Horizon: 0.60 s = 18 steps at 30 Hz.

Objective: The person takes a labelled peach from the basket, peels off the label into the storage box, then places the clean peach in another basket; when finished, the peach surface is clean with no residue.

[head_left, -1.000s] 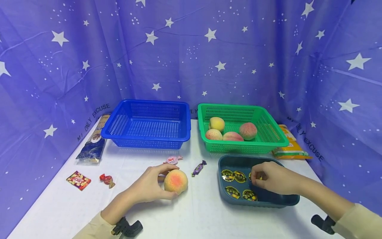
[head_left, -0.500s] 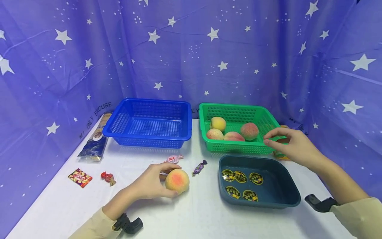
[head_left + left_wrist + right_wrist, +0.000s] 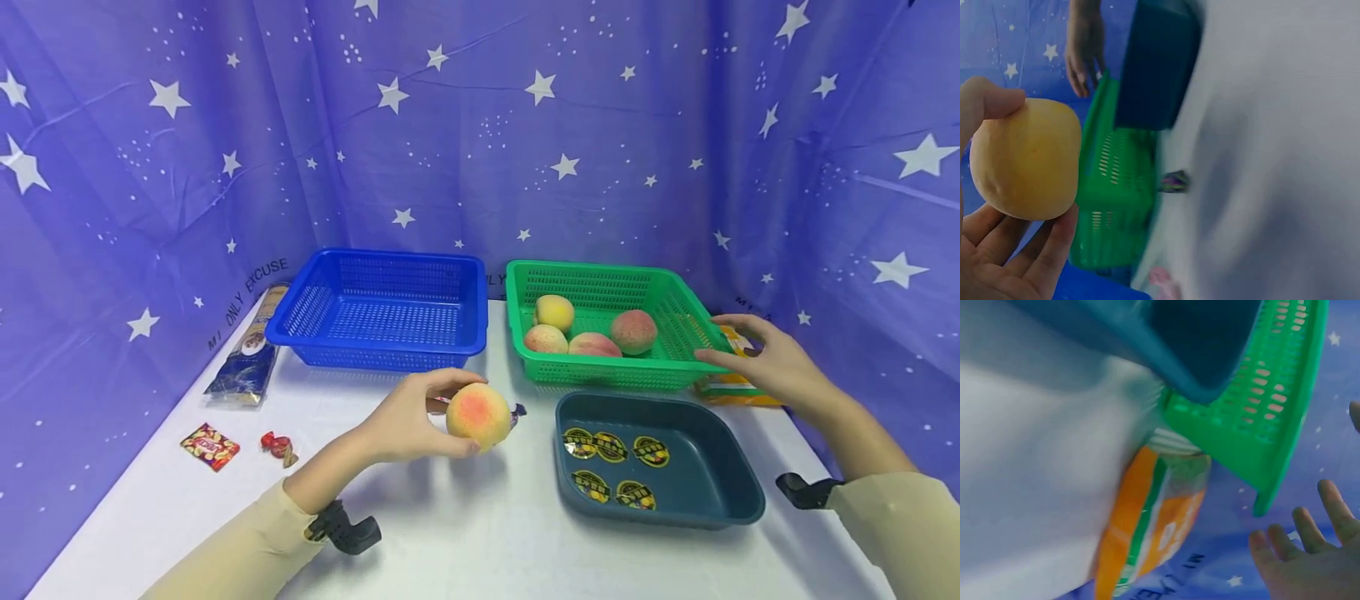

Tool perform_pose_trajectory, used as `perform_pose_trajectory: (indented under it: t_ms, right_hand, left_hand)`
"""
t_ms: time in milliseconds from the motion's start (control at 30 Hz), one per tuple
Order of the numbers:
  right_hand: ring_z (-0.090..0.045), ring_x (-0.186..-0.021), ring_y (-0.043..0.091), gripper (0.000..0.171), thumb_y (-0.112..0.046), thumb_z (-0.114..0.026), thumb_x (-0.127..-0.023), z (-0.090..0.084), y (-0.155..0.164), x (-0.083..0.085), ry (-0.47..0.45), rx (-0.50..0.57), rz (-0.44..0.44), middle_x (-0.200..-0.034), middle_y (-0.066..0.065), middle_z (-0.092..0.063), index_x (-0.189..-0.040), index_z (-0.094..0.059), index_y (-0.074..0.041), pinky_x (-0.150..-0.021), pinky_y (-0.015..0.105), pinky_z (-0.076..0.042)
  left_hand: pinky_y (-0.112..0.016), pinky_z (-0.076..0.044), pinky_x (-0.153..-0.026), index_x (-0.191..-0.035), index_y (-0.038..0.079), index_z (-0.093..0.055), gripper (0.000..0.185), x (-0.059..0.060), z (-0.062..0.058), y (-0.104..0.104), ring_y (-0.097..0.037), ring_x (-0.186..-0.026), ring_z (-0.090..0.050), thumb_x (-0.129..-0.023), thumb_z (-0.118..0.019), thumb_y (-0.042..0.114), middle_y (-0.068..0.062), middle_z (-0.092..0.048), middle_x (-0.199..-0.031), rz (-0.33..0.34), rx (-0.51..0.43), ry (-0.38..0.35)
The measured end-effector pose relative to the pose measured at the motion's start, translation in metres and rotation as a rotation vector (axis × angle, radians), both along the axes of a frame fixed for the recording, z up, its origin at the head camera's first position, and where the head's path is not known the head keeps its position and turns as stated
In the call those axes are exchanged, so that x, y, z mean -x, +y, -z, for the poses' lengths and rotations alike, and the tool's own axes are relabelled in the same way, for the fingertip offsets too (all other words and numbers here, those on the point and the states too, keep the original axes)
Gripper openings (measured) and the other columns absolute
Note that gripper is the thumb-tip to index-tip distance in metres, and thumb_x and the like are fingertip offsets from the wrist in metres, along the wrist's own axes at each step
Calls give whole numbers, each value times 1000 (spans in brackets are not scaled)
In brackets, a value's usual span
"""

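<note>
L fingers (image 3: 420, 400) curled round peach (image 3: 478, 415); R fingers (image 3: 723, 358) spread.

Cream long sleeves (image 3: 247, 546), black wrist mounts (image 3: 345, 531), bare hands.

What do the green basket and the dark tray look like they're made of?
Green basket: looks like moulded plastic, slightly glossy, with slotted walls and a perforated floor. Dark teal tray: probably smooth solid plastic too, with rounded corners, a soft sheen and no holes.
</note>
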State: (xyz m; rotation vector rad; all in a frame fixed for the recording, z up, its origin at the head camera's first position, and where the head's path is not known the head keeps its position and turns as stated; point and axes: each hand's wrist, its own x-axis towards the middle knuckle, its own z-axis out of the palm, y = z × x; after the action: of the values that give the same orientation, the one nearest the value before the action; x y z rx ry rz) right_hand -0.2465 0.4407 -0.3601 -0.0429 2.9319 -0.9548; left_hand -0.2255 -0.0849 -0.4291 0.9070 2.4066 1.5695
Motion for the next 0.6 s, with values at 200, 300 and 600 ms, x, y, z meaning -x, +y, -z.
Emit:
perform_pose_trajectory:
  t_ms: [200,300,600]
  right_hand:
    - [-19,-160,69,105,-53,-69,-108,9,10,5,-75,67,26,-180,39,-9,-178,-7,-7,-115,90,-31]
    - [-17,-161,68,106,-50,-70,-108,15,12,8,-82,112,20,-182,36,-7,-179,-4,-7,-117,90,-30]
    - [-5,-162,70,105,-46,-68,-110,23,15,11,-104,141,-12,-181,37,2,-179,2,-8,-117,91,-27]
  left_hand:
    - [-40,-67,-102,-146,21,-70,74,28,-19,25,-18,-116,-77,-78,-99,25,-1,-77,-135,-4,-62,25]
    - [-39,-66,-105,-146,18,-70,73,42,-27,36,-20,-119,-75,-79,-99,22,-2,-77,-135,-10,-86,27]
    - [-30,-67,-97,-146,17,-69,70,87,-51,66,-19,-119,-73,-83,-97,21,-1,-74,-134,-25,-67,40]
